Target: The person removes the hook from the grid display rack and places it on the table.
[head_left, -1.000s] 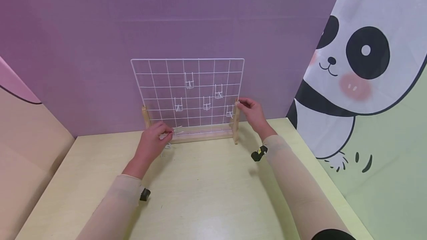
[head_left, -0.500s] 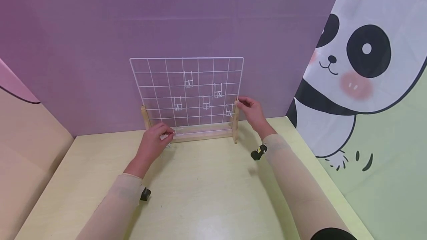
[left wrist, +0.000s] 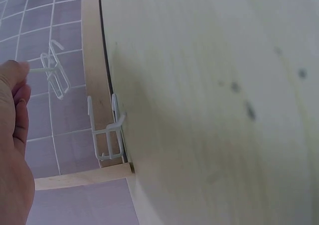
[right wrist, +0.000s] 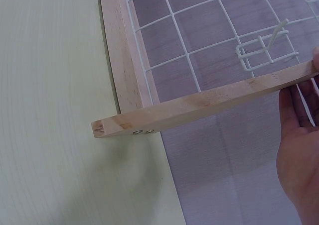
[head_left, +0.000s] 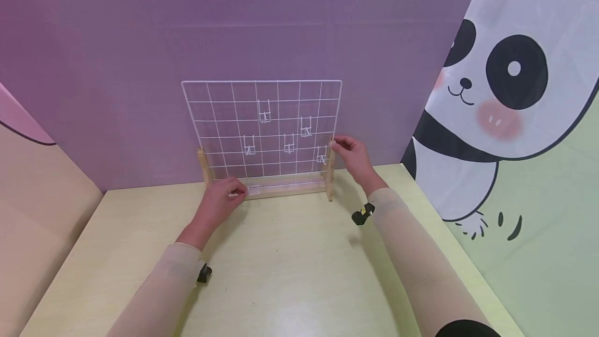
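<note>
A white wire grid panel (head_left: 262, 81) stands upright in a wooden stand (head_left: 299, 188) at the back of the table. My left hand (head_left: 221, 199), low at the panel's left, pinches the stem of a white wire hook (left wrist: 56, 70) between thumb and finger. The hook lies right over the lower grid wires in the left wrist view. A second white hook (left wrist: 107, 143) overlaps the wooden base in that view, near its end. My right hand (head_left: 355, 158) holds the top of the right wooden post (right wrist: 209, 99) at the panel's edge, fingertips partly cut off in the right wrist view.
Several white hooks hang on the grid, among them an upper hook (head_left: 264, 113) and one low at the right (right wrist: 266, 51). A purple backdrop (head_left: 262, 25) rises close behind the panel. The pale wooden table (head_left: 281, 264) stretches out in front.
My left hand has moved slightly down and right, bringing its hook lower against the bottom of the grid. My right hand stays on the post.
</note>
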`<state>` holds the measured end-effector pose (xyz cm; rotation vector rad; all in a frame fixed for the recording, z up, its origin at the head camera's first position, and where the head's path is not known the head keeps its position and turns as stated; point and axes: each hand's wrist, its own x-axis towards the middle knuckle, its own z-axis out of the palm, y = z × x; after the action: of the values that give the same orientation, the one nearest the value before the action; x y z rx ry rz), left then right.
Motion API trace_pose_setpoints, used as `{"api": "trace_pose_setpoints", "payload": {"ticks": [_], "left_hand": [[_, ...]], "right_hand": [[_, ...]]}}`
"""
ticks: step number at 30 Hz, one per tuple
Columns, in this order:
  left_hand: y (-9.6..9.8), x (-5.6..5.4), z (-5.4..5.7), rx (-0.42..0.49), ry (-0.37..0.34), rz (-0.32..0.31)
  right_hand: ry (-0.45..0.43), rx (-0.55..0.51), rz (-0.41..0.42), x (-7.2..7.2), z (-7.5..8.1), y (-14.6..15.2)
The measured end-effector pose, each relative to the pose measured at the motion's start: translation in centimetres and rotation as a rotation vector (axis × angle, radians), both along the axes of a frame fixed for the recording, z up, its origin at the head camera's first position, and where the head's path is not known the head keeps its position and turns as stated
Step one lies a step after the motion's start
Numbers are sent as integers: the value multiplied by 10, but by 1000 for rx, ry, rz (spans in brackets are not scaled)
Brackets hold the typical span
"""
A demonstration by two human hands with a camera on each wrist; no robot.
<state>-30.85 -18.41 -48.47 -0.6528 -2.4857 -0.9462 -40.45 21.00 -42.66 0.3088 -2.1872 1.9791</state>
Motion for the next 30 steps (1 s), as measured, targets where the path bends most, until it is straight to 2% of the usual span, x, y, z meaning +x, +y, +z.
{"api": "trace_pose_setpoints", "payload": {"ticks": [13, 30], "left_hand": [[1, -5, -9, -48, 3, -16], [1, -6, -12, -84, -88, -57]], "right_hand": [[-2, 22, -11, 2, 0, 0], [2, -3, 4, 3, 1, 0]]}}
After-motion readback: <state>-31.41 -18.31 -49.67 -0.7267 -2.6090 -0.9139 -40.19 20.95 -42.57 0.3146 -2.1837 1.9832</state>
